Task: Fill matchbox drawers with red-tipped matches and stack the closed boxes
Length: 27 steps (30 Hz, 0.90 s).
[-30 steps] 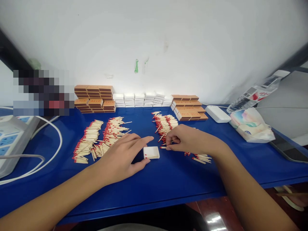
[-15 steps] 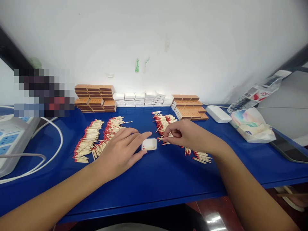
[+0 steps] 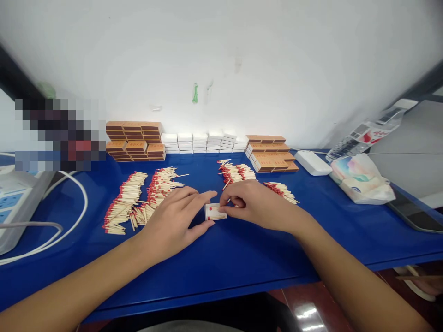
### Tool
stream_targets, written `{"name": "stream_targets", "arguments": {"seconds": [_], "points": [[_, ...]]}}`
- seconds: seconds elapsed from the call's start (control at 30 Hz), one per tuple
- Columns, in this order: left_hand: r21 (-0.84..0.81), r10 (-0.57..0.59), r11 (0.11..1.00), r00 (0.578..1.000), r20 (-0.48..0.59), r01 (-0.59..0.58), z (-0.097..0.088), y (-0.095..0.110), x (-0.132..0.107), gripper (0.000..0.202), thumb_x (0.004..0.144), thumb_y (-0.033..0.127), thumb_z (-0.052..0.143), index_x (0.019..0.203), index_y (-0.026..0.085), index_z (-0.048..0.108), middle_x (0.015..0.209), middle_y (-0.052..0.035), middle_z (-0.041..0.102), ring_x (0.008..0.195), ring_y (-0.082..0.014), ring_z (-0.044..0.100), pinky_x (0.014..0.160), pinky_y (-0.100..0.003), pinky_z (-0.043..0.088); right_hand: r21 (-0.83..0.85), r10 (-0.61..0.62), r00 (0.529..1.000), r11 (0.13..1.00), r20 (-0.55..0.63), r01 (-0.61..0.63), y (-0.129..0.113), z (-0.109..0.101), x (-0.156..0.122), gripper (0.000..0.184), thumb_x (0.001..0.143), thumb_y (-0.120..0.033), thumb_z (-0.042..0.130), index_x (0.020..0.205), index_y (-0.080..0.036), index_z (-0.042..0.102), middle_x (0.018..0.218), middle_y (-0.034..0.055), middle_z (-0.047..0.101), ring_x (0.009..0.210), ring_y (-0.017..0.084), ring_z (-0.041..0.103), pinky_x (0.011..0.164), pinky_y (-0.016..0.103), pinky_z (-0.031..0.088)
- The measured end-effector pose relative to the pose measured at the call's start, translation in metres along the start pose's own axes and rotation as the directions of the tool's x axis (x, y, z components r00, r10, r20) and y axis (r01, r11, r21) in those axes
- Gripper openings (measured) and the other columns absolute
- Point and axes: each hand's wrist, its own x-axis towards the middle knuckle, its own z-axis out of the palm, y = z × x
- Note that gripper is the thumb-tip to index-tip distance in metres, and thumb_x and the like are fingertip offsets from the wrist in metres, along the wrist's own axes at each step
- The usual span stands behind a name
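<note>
A small white matchbox tray (image 3: 206,213) lies on the blue table with a few red-headed matches in it. My left hand (image 3: 175,221) steadies it from the left, thumb at the near side and index finger at the far side. Over the tray's right end, my right hand (image 3: 256,203) pinches a match (image 3: 213,209), its red head pointing left. Loose matches lie in heaps on both sides: a left heap (image 3: 126,198), one beside my left hand (image 3: 161,184), another behind my right hand (image 3: 233,173) and a smaller one (image 3: 282,191) farther right. My right hand partly hides the tray.
Orange matchboxes stand stacked at the back left (image 3: 134,133) and back right (image 3: 270,154), with white trays (image 3: 194,143) piled between them along the wall. To the right are a white device (image 3: 313,163), a tissue pack (image 3: 363,180) and a plastic bottle (image 3: 370,131). A power strip (image 3: 17,198) with cables sits left.
My right hand has moved left from beside the right-hand matches to the tray, bringing a match over it. My left hand stays around the tray.
</note>
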Motion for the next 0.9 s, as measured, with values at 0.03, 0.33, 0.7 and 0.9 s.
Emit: {"name": "stream_targets", "arguments": {"seconds": [0.03, 0.33, 0.7, 0.9], "points": [[0.005, 0.010, 1.000, 1.000, -0.005, -0.010, 0.000, 0.001, 0.000, 0.051, 0.104, 0.031, 0.074, 0.149, 0.020, 0.054, 0.117, -0.0075, 0.080, 0.113, -0.0273, 0.072, 0.101, -0.046, 0.060, -0.020, -0.014, 1.000, 1.000, 0.005, 0.014, -0.001, 0.002, 0.001, 0.012, 0.100, -0.027, 0.072, 0.093, -0.020, 0.078, 0.075, -0.0019, 0.061, 0.066, 0.013, 0.049, 0.065, 0.030, 0.033], [0.015, 0.020, 1.000, 1.000, -0.001, -0.020, 0.000, 0.003, -0.002, 0.052, 0.104, 0.032, 0.075, 0.150, 0.020, 0.053, 0.118, -0.0071, 0.080, 0.112, -0.0271, 0.072, 0.098, -0.044, 0.059, -0.042, -0.034, 0.999, 0.998, 0.035, 0.036, -0.001, 0.000, -0.004, 0.009, 0.100, -0.027, 0.075, 0.095, -0.021, 0.080, 0.075, -0.0017, 0.063, 0.067, 0.014, 0.051, 0.065, 0.029, 0.033], [-0.082, -0.051, 0.995, 0.994, 0.100, 0.060, 0.000, 0.000, -0.003, 0.058, 0.103, 0.036, 0.076, 0.155, 0.023, 0.052, 0.119, -0.0059, 0.081, 0.116, -0.0284, 0.071, 0.103, -0.048, 0.058, -0.100, 0.240, 0.960, 0.969, 0.148, -0.227, 0.024, -0.032, -0.013, 0.016, 0.094, -0.036, 0.076, 0.086, -0.024, 0.082, 0.072, -0.0005, 0.065, 0.063, 0.014, 0.054, 0.059, 0.031, 0.036], [-0.096, -0.066, 0.992, 0.992, 0.106, 0.076, 0.000, 0.000, -0.003, 0.058, 0.102, 0.036, 0.076, 0.155, 0.024, 0.053, 0.119, -0.0063, 0.080, 0.116, -0.0287, 0.072, 0.103, -0.049, 0.058, -0.120, 0.271, 0.950, 0.960, 0.158, -0.254, 0.022, -0.030, -0.012, 0.013, 0.093, -0.031, 0.074, 0.086, -0.024, 0.081, 0.071, -0.0009, 0.063, 0.062, 0.014, 0.052, 0.059, 0.030, 0.036]]}}
